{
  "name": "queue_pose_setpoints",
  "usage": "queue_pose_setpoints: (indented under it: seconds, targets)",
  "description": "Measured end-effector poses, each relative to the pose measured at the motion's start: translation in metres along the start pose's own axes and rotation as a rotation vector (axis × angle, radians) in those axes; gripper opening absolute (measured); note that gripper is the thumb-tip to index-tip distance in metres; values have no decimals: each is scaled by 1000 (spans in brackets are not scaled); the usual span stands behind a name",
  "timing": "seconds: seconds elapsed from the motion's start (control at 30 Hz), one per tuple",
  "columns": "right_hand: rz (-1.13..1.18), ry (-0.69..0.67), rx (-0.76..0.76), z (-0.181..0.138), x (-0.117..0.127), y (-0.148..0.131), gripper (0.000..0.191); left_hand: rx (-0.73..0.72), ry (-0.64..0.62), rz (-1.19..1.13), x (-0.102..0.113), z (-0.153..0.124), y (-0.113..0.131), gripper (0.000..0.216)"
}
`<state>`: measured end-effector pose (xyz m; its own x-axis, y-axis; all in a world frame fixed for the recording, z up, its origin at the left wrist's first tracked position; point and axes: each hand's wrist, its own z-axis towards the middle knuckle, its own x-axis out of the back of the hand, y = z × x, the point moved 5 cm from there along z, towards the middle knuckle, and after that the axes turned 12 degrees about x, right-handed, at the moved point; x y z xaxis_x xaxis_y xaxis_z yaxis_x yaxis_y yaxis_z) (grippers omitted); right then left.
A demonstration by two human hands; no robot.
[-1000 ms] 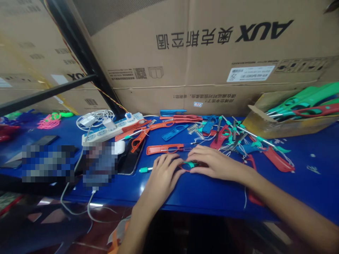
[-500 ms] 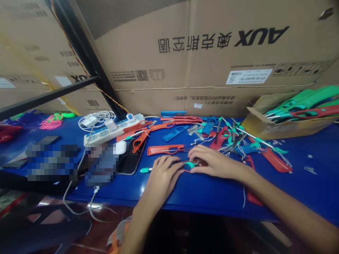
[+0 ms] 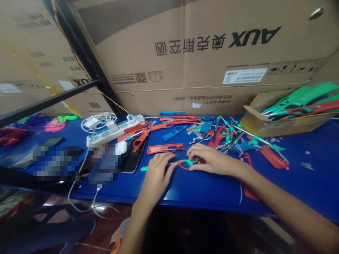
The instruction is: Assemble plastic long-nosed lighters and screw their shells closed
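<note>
A partly assembled long-nosed lighter (image 3: 187,162) lies across the blue table in front of me, with a red handle shell and a green trigger showing. My left hand (image 3: 159,174) is closed over its metal tube, and the green tip (image 3: 144,168) sticks out to the left of my fingers. My right hand (image 3: 205,158) grips the handle end, fingertips bent down onto the shell; the parts under them are hidden. Just behind my hands lies an orange-red handle shell (image 3: 156,148) with a thin rod. Loose lighter parts (image 3: 218,135), with white wires, are heaped beyond my right hand.
A cardboard box (image 3: 288,127) of green and red lighters stands at the back right. A power strip (image 3: 113,131), phones (image 3: 132,160) and white cables occupy the left. Large cartons (image 3: 190,70) wall off the back. The table's front edge (image 3: 196,208) runs near me.
My left hand has slid slightly left along the tube, its thumb and fingers loosening, so more of the red shell shows. My right hand stays at the handle. The view has shifted a little.
</note>
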<state>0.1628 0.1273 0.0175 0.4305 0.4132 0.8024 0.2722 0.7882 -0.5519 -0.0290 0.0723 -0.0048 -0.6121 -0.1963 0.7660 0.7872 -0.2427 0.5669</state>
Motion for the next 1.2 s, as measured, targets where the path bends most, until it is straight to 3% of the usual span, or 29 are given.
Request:
queue_pose_setpoints:
  seconds: [0.4, 0.57, 0.7, 0.97, 1.1, 1.2]
  targets:
    - [37, 22, 44, 2, 0, -1, 30, -12, 12, 91, -1, 2, 4, 15]
    - [-75, 161, 97, 10, 11, -2, 25, -14, 8, 111, -2, -1, 5, 13]
    - [-242, 136, 46, 46, 11, -3, 22, -38, 55, 113, 1, -4, 6, 22]
    - [-220, -110, 5, 160, -20, 0, 20, 19, 359, -93, 27, -10, 4, 14]
    - [-181, -166, 37, 182, -25, -6, 9, 33, 433, -164, 30, -13, 0, 15]
    - [-176, -66, 84, 182, -8, -15, 7, 63, 491, -223, 34, -18, -2, 15]
